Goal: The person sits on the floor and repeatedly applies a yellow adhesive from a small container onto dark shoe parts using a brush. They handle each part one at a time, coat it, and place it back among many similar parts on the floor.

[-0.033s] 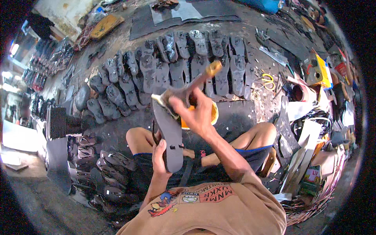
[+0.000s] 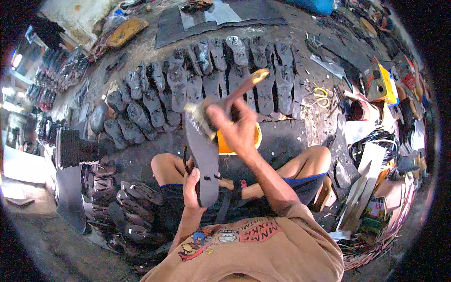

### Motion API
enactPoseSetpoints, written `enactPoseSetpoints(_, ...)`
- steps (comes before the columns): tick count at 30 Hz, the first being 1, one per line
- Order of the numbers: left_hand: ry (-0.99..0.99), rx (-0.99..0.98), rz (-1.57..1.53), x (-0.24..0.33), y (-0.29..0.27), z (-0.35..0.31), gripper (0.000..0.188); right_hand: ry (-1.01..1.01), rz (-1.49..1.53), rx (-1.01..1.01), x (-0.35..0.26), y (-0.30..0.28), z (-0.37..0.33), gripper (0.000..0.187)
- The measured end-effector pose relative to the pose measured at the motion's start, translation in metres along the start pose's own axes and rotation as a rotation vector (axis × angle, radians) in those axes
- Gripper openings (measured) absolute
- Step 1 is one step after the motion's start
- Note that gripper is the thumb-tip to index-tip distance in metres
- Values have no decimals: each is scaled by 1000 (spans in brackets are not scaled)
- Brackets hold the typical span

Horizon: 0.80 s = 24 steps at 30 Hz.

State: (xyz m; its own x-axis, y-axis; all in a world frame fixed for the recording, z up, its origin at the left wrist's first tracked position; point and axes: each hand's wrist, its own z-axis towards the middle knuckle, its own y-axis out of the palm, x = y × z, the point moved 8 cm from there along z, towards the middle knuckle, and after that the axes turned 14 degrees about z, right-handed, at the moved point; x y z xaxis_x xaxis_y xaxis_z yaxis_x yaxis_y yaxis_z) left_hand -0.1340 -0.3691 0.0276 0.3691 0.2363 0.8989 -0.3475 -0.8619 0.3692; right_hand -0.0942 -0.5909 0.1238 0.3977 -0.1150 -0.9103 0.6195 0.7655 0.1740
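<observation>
My left hand (image 2: 191, 187) grips the lower part of a dark grey sandal sole (image 2: 205, 162), thumb along its edge, and holds it tilted above my lap. Small black strap ends stick out at the sole's sides. In my right hand (image 2: 237, 127) is a brush (image 2: 247, 84), its wooden handle pointing up and away to the right. The bristles lie against the sole's far end, where a wet-looking sheen shows. Partly hidden behind my right hand stands a yellow-orange bowl (image 2: 257, 138); its contents cannot be made out.
Rows of dark soles (image 2: 178, 89) lie on the floor ahead. Finished-looking sandals (image 2: 136, 197) are heaped at my left. On the right are yellow-handled scissors (image 2: 321, 96), a yellow box (image 2: 383, 87) and piled scraps (image 2: 371, 160). A black sheet (image 2: 282, 136) lies in front of my crossed legs.
The brush has shifted slightly across the sole's far end, and its handle tip has moved a little up and to the right. My left hand and the sole stay nearly still.
</observation>
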Motion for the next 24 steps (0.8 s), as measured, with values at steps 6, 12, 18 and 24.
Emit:
enactPoseSetpoints(6, -17, -12, -123, -1, 0, 11, 52, -27, -2, -107, -19, 5, -33, 32)
enactPoseSetpoints(12, 90, -125, 25, -15, -6, 1, 52, 2, 156, 251, -22, -20, 23, 29)
enactPoseSetpoints(18, 165, 13, -237, 31, -4, 48, 52, -94, -71, -49, -39, 12, -84, 39)
enactPoseSetpoints(24, 73, -17, -297, -5, -21, 54, 62, -71, -25, -36, -45, 18, -76, 38)
